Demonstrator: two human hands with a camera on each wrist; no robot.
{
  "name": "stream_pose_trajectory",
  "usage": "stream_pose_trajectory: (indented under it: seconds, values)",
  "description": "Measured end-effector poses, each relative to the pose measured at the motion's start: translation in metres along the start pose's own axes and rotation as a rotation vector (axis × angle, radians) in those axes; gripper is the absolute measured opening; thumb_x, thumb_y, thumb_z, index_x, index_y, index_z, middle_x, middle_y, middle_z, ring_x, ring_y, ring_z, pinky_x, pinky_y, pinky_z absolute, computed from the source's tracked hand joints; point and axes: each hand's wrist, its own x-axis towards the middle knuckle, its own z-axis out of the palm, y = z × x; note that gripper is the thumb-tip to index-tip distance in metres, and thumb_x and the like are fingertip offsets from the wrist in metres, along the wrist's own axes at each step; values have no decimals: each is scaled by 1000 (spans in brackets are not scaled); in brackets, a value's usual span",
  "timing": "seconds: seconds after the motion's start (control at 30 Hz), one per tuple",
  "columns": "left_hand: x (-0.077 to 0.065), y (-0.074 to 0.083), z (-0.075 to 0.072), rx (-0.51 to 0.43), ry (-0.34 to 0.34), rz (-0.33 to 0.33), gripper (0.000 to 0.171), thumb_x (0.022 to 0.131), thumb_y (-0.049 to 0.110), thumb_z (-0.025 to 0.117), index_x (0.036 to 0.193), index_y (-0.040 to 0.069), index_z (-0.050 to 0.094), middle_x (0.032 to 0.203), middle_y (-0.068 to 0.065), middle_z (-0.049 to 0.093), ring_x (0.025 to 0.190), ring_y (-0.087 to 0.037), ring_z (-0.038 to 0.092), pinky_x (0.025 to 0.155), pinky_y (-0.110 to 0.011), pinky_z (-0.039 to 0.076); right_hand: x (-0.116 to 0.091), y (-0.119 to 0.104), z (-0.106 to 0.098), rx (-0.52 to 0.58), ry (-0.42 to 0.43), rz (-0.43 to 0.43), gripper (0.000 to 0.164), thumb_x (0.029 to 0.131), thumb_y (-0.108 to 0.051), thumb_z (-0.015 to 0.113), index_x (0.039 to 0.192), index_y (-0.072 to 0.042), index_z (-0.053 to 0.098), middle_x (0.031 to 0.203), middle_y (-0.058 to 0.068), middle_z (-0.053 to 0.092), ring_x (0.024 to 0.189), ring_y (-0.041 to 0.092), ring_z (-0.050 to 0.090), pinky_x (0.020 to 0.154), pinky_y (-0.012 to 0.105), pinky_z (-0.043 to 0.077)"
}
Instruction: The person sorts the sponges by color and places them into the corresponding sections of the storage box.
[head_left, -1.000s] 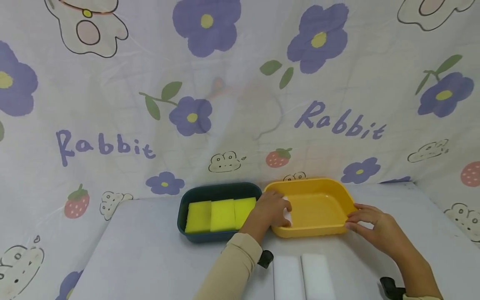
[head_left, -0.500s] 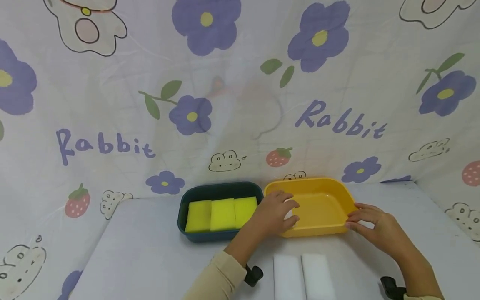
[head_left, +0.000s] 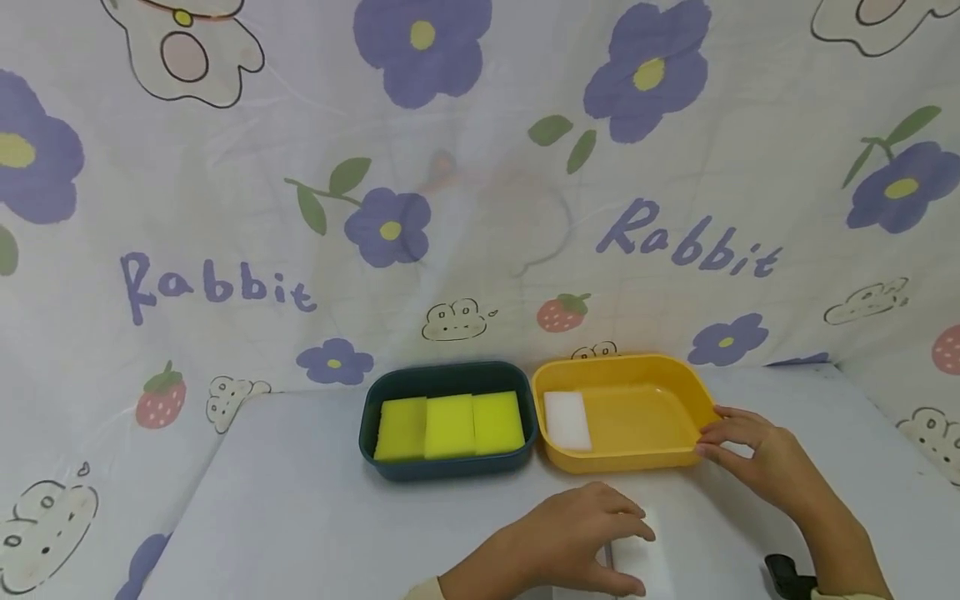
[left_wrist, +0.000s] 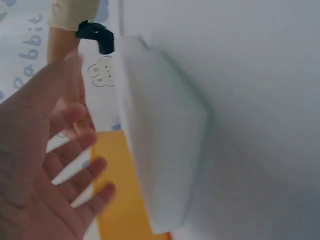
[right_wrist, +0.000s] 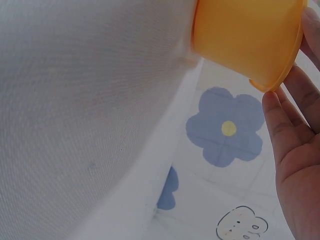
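Left hand [head_left: 566, 533] is hovering with its grip released, fingers spread, over a white block [head_left: 647, 554] that is lying toward the front of the tabletop [head_left: 285, 500]; the hand is hiding part of the block, and the left wrist view is showing fingers and block apart. Right hand [head_left: 757, 458] is grasping the rim of a yellow tray [head_left: 637, 408] at the tray's right end, near its front corner. The tray is standing by the tabletop's back edge; a white pad [head_left: 567, 421] is lying flat inside, along its left end. Just left of the tray, a dark green box [head_left: 450, 469] is holding three yellow sponges [head_left: 450, 427] in a row. Behind, a rabbit-and-flower sheet [head_left: 480, 125] is hanging.
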Motion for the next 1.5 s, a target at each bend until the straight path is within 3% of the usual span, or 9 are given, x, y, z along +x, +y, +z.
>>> stream_pose_trajectory:
  seconds: [0.2, 0.53, 0.83, 1.07, 1.27, 1.5]
  values:
    - [-8, -4, 13, 52, -85, -59, 78, 83, 65, 71, 148, 28, 48, 152, 7, 43, 140, -5, 34, 115, -23, 28, -1, 0, 2, 1, 2, 5, 15, 82, -15, 83, 96, -9, 80, 129, 25, 62, 128, 48, 47, 97, 66, 42]
    - [-12, -8, 23, -7, -125, -149, 88, 80, 69, 71, 152, 29, 40, 158, 7, 34, 141, -2, 31, 115, -25, 29, -1, 1, 0, 5, 17, -14, 16, 82, -14, 84, 96, -8, 80, 127, 24, 64, 127, 48, 47, 97, 66, 42]
    - [-12, -8, 22, -19, -146, -224, 101, 75, 72, 73, 156, 26, 33, 159, -1, 33, 142, -8, 33, 116, -26, 29, -1, 1, 1, 7, 18, -5, 16, 81, -13, 84, 96, -8, 80, 126, 24, 64, 127, 48, 48, 97, 66, 42]
    - [-17, -12, 10, -12, -174, -290, 114, 67, 74, 78, 158, 27, 29, 158, 2, 34, 142, -9, 33, 115, -30, 31, 0, 3, 1, 8, 39, -32, 16, 81, -15, 85, 95, -9, 80, 124, 22, 66, 126, 46, 49, 97, 66, 43]
    - [-24, -13, 0, -4, -215, -333, 113, 63, 74, 80, 155, 25, 36, 152, 6, 41, 135, -8, 40, 113, -29, 36, 0, 5, 0, 11, 30, -29, 16, 81, -14, 84, 96, -9, 80, 125, 21, 66, 127, 46, 48, 97, 65, 43]
    - [-23, -11, -3, 34, -254, -375, 99, 68, 73, 78, 146, 19, 50, 139, 9, 53, 121, -7, 48, 100, -26, 47, 0, 5, 1, 11, 14, -7, 15, 82, -13, 83, 96, -9, 80, 127, 23, 64, 128, 47, 48, 98, 66, 42]
